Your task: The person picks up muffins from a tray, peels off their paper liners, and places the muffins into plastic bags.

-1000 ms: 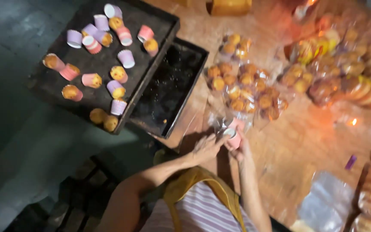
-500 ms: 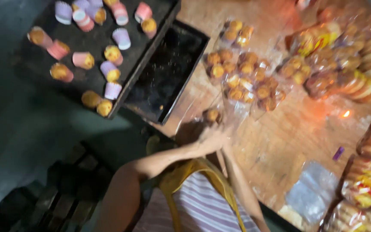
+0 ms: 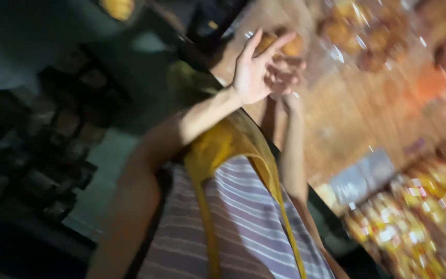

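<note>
From the head camera, your left hand [image 3: 254, 70] is raised in front of your chest, forearm running up from the lower left, wrist bent back a little. Its palm faces away from you toward the table, fingers [image 3: 280, 41] spread and loosely extended, thumb apart; it is open and clamps nothing that you can make out.

Your right hand [image 3: 285, 77] sits just behind and beside the left one, partly covered by it. The right forearm comes straight up from below along your apron. Its fingers look curled inward, but the blur hides whether they pinch anything, so its grip cannot be told.

The two hands meet over the near edge of the wooden table [image 3: 367, 119]. Right above the fingertips lies a clear plastic bag of small golden muffins [image 3: 285, 46], touching or nearly touching the hands; the smear leaves that unclear. More bagged muffins [image 3: 367, 36] lie further along the table, and a heap of wrapped baked goods [image 3: 419, 217] fills the lower right.

Your yellow apron [image 3: 223, 155] hangs over a striped shirt [image 3: 243, 222]. The whole frame is tilted and motion-blurred.
</note>
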